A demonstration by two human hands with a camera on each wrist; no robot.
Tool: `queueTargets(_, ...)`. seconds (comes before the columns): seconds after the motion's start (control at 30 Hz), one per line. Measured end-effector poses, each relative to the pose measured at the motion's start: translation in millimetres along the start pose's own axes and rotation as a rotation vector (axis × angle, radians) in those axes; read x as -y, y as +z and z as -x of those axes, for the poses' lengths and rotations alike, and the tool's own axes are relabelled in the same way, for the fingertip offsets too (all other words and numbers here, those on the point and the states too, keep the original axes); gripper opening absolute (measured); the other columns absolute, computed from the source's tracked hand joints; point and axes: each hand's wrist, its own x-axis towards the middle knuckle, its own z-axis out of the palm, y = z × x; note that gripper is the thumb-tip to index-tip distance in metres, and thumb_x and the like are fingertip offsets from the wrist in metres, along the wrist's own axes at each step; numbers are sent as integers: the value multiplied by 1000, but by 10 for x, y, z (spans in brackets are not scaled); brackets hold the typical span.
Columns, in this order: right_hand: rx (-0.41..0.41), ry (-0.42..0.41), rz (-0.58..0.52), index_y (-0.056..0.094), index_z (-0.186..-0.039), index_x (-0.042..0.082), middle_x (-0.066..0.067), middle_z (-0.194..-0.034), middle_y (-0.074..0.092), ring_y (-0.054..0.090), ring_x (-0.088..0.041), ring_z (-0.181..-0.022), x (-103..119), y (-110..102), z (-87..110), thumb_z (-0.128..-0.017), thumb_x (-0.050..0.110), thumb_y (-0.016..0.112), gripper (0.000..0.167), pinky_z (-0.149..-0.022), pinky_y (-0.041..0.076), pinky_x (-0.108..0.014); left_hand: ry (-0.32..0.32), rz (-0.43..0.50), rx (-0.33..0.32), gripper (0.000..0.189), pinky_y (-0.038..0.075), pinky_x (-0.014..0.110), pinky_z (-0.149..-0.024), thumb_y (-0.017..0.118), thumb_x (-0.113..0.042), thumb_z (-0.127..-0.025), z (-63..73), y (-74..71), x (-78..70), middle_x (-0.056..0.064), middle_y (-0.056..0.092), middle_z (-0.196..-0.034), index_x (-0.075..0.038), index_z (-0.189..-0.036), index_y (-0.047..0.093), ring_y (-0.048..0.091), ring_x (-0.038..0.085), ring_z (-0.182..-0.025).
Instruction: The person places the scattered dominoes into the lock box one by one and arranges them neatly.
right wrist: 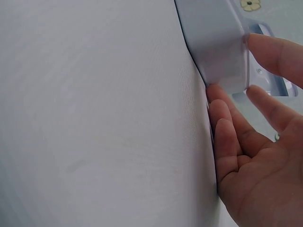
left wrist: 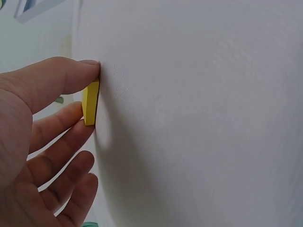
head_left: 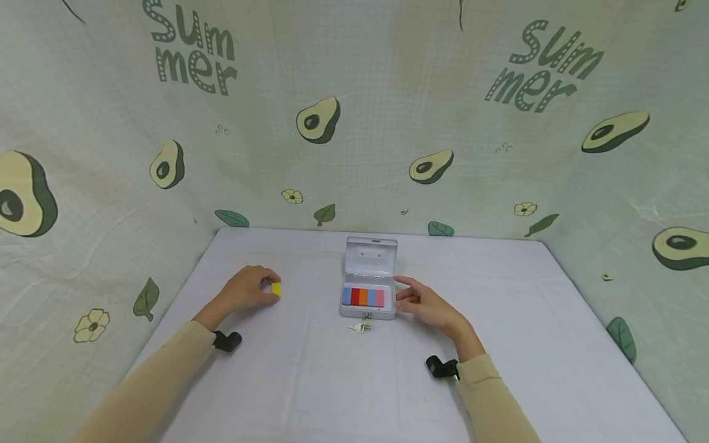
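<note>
My left hand (head_left: 247,289) pinches a small yellow block (head_left: 276,289) between thumb and fingertips, low at the table surface. In the left wrist view the block (left wrist: 90,103) stands on its narrow side, with the other fingers spread below it. A silver cash box (head_left: 368,313) sits mid-table, its lid (head_left: 370,255) raised at the back. Inside lies a row of blue, red, orange and pink blocks (head_left: 362,298). My right hand (head_left: 429,306) touches the box's right side with its fingertips; in the right wrist view the thumb meets the box's rim (right wrist: 247,61).
A lock with small keys (head_left: 360,326) hangs at the box's front. White cloth covers the table (head_left: 310,381). Patterned curtains (head_left: 365,135) with avocados enclose the back and both sides. A black wrist camera sits on each sleeve.
</note>
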Motion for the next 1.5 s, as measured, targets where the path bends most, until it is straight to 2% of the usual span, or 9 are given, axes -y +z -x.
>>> queueTargets(0.23, 6, -10, -4, 43, -162, 17, -12, -133, 66, 61, -25, -118, -23, 1, -6, -102, 24, 72, 68, -108, 50, -49, 25, -14, 21, 38, 53, 51, -100, 88, -26, -86, -52, 3, -81, 5, 72, -113, -12, -120, 76, 63, 28, -109)
queueTargets(0.6, 3, -14, 10, 43, -162, 17, -12, -133, 66, 61, -25, -118, -24, 8, -13, -102, 25, 72, 67, -108, 51, -49, 4, 3, 32, 39, 54, 50, -100, 88, -28, -88, -181, 19, -308, 2, 72, -117, -16, -123, 76, 62, 27, -112)
queueTargets(1.03, 9, -4, 4, 42, -163, 17, -12, -134, 65, 61, -25, -120, -34, -8, -13, -102, 26, 72, 68, -110, 50, -50, 69, 4, 32, 41, 55, 48, -99, 89, -30, -88, -325, 75, -592, -1, 72, -117, -19, -125, 76, 62, 28, -115)
queueTargets(1.5, 3, -9, 2, 43, -162, 16, -12, -133, 65, 61, -25, -119, -40, 1, -16, -102, 25, 72, 68, -110, 50, -52, 114, 20, 55, 40, 56, 44, -100, 89, -31, -87, -476, 211, -935, -4, 72, -116, -22, -124, 77, 60, 24, -115)
